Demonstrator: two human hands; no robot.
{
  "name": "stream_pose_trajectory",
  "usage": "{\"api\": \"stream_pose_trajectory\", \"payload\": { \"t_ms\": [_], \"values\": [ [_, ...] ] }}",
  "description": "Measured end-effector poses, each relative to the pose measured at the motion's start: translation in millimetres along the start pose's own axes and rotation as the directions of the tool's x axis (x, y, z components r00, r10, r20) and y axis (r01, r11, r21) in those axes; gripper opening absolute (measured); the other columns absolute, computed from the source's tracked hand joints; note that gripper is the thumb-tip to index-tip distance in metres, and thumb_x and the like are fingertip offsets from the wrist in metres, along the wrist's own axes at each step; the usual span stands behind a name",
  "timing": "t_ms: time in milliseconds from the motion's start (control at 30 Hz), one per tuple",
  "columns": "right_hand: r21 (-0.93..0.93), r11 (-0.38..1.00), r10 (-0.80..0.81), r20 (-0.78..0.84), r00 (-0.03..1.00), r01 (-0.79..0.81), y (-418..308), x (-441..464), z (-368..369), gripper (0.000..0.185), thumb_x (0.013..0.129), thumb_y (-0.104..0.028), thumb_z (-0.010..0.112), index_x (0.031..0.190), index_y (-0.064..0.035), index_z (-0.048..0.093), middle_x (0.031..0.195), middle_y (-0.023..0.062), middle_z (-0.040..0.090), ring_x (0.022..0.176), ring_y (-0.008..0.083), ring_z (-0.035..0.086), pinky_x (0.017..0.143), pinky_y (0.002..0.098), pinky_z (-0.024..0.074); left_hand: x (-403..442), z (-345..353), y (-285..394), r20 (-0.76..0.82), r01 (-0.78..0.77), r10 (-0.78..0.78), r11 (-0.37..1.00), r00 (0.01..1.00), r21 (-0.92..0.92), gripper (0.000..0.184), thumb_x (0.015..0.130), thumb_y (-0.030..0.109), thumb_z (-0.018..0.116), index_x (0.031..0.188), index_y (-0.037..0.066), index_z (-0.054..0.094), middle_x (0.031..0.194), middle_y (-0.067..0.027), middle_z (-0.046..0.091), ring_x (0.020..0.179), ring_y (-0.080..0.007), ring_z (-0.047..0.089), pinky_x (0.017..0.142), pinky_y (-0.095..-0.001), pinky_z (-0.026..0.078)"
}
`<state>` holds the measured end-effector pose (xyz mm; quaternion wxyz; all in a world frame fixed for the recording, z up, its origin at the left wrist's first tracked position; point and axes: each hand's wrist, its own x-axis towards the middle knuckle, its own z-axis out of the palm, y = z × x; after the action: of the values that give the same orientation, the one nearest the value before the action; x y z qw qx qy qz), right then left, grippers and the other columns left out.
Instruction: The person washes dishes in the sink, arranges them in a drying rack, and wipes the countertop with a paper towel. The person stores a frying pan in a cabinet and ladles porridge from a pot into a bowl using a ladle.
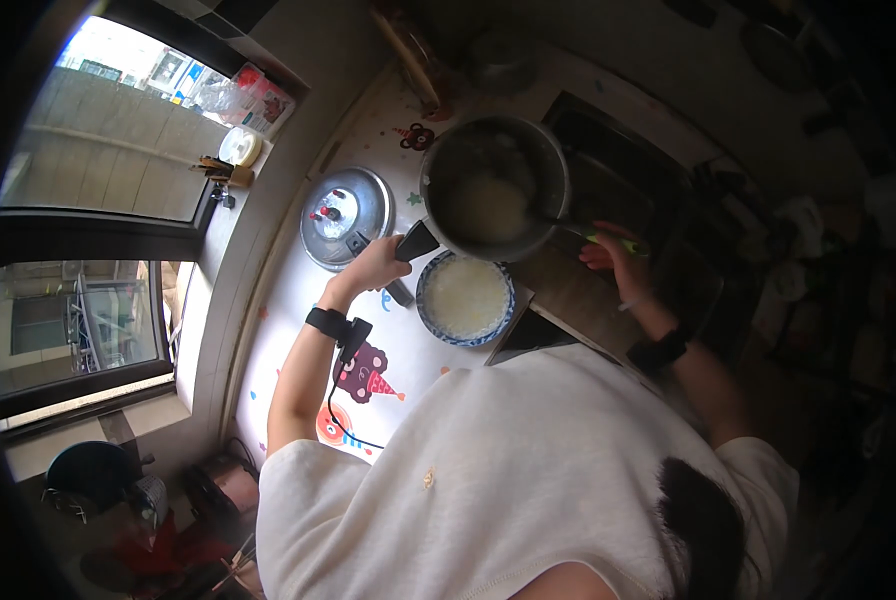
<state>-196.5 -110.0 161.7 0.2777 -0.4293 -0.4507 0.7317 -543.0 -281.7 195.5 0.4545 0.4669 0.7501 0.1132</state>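
My left hand (378, 264) is closed round the black handle of a deep metal pot (435, 205). Pale food (488, 207) lies in the bottom of the pot. My right hand (613, 262) grips the green handle of a utensil (620, 241), whose dark shaft reaches over the pot's right rim; its far end is hard to make out. Just below the pot, a blue-patterned bowl (509, 325) holds whitish, soupy food (465, 298). Left of the pot, a round metal lid (375, 205) with red parts rests on the counter near my left hand.
A patterned white cover (308, 315) lies on the counter. The dark stove (608, 135) is right of the pot. Beside the window stand a white round container (240, 147) and a plastic bag (263, 100). A black cable hangs from the left wrist strap (330, 323).
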Motion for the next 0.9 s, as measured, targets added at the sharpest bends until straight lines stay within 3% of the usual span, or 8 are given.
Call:
{"api": "stream_pose_trajectory", "payload": {
  "t_ms": [400, 700, 900],
  "values": [
    [0.140, 0.977, 0.169, -0.050, 0.984, -0.161, 6.9, 13.2, -2.3, 0.038, 0.081, -0.033, 0.054, 0.106, -0.0050, 0.051, 0.085, 0.0117, 0.061, 0.072, 0.0197, 0.064, 0.060, 0.0260, 0.0509, 2.9, 2.3, -7.9, 0.002, 0.014, -0.014, 1.000, 1.000, -0.027, 0.029, 0.072, 0.008, 0.053, 0.099, -0.002, 0.050, 0.052, -0.0035, 0.049, 0.037, -0.0112, 0.047, 0.034, -0.0247, 0.037],
    [0.067, 0.998, 0.013, -0.003, 1.000, -0.013, 3.0, 14.0, -5.8, 0.037, 0.082, -0.033, 0.055, 0.107, -0.0056, 0.052, 0.085, 0.0124, 0.062, 0.073, 0.0199, 0.064, 0.061, 0.0272, 0.0507, 5.5, 1.9, -12.4, -0.017, -0.018, 0.018, 1.000, 1.000, -0.001, 0.031, 0.072, 0.009, 0.052, 0.100, -0.004, 0.052, 0.050, -0.0070, 0.050, 0.037, -0.0152, 0.047, 0.036, -0.0273, 0.039],
    [0.064, 0.998, 0.018, -0.045, 0.999, -0.015, -10.2, 6.2, -1.2, 0.037, 0.082, -0.032, 0.054, 0.105, -0.0028, 0.053, 0.081, 0.0134, 0.062, 0.070, 0.0193, 0.064, 0.062, 0.0256, 0.0511, 7.6, -3.3, -22.6, 0.007, 0.001, 0.000, 1.000, 1.000, -0.021, 0.036, 0.071, 0.009, 0.053, 0.105, -0.003, 0.052, 0.052, -0.0062, 0.051, 0.040, -0.0142, 0.049, 0.037, -0.0267, 0.040]
  ]
}}
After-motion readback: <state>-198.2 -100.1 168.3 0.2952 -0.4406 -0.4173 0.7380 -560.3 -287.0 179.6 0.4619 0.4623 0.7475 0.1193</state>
